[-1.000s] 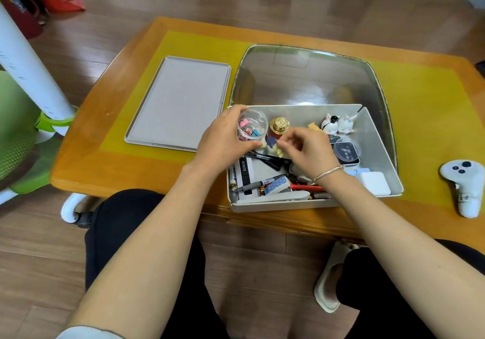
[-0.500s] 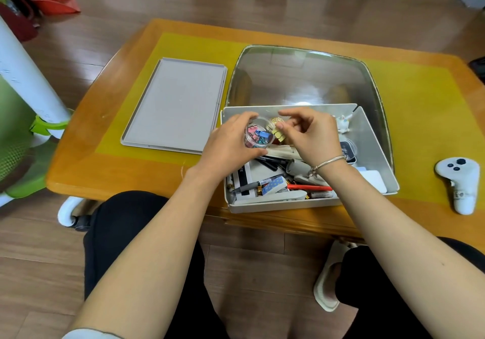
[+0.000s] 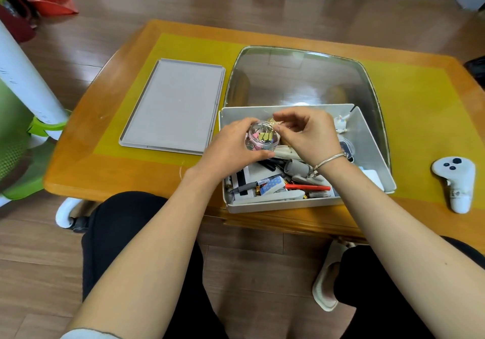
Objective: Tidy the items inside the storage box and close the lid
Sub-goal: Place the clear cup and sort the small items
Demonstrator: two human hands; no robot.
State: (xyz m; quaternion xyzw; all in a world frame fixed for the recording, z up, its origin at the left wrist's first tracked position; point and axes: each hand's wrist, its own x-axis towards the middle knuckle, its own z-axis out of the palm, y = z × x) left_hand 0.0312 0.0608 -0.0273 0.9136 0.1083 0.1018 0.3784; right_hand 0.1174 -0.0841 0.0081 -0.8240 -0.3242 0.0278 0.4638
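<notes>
A grey storage box (image 3: 372, 139) stands open at the table's near edge, filled with pens, a red marker (image 3: 307, 187), batteries, a small white figurine (image 3: 342, 124) and other bits. Its flat grey lid (image 3: 173, 105) lies on the table to the left. My left hand (image 3: 231, 149) grips a small clear jar of coloured binder clips (image 3: 262, 138), held over the box's left part. My right hand (image 3: 307, 136) is at the jar's mouth, its fingertips pinching a small clip there. What lies under my hands is hidden.
A shiny metal tray (image 3: 301, 76) lies under and behind the box on a yellow mat (image 3: 420, 107). A white game controller (image 3: 455, 183) rests on the table at the right. A white and green chair (image 3: 23, 118) stands to the left of the table.
My left hand has lifted and tilted the clear jar toward me. My right hand rose from among the box's items to the jar's mouth with a small clip.
</notes>
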